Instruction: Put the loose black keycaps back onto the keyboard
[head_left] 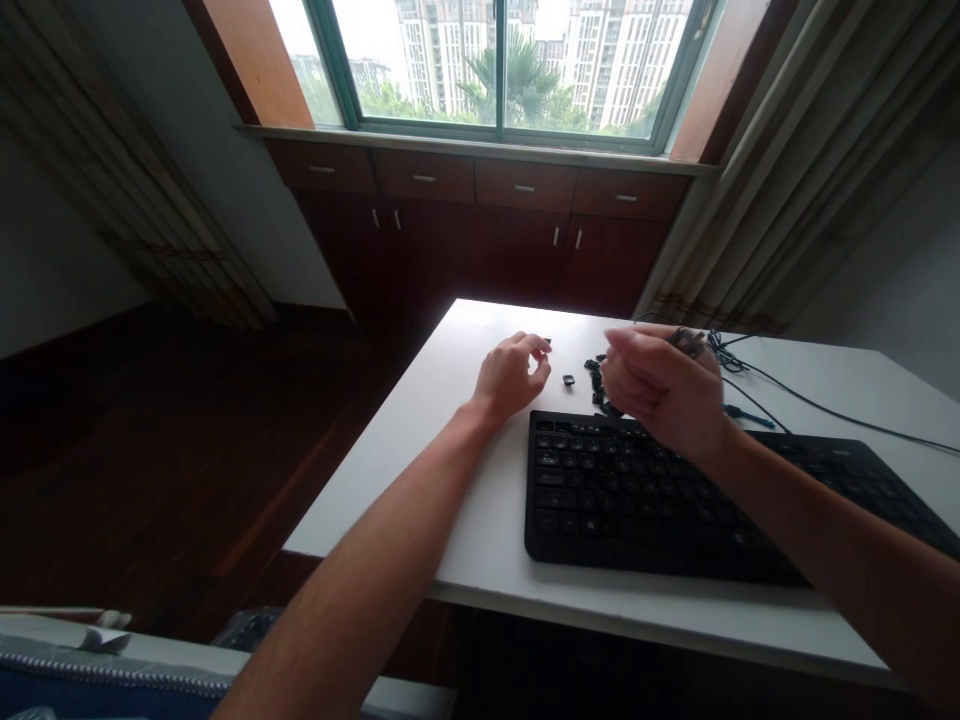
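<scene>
My left hand [511, 378] rests on the white table with fingers curved and a gap between thumb and forefinger. A small black piece [548, 341] is at its fingertips; whether they touch it I cannot tell. Just to the right lies a loose black keycap [568, 380]. Closed and blurred, my right hand [660, 388] hovers above the back edge of a black keyboard [570, 497]. A greyish, metallic-looking object [688, 343] shows at the back of this fist, too smeared to name. Several black keycaps [596, 382] lie in a cluster, partly hidden by the right hand.
Behind the right hand, a black cable [724, 350] is bundled and trails right across the white table [420, 480]. A thin teal-tipped item [750, 417] lies behind the keyboard. Dark red cabinets [472, 230] stand beneath the window. Blue fabric [97, 685] is at lower left.
</scene>
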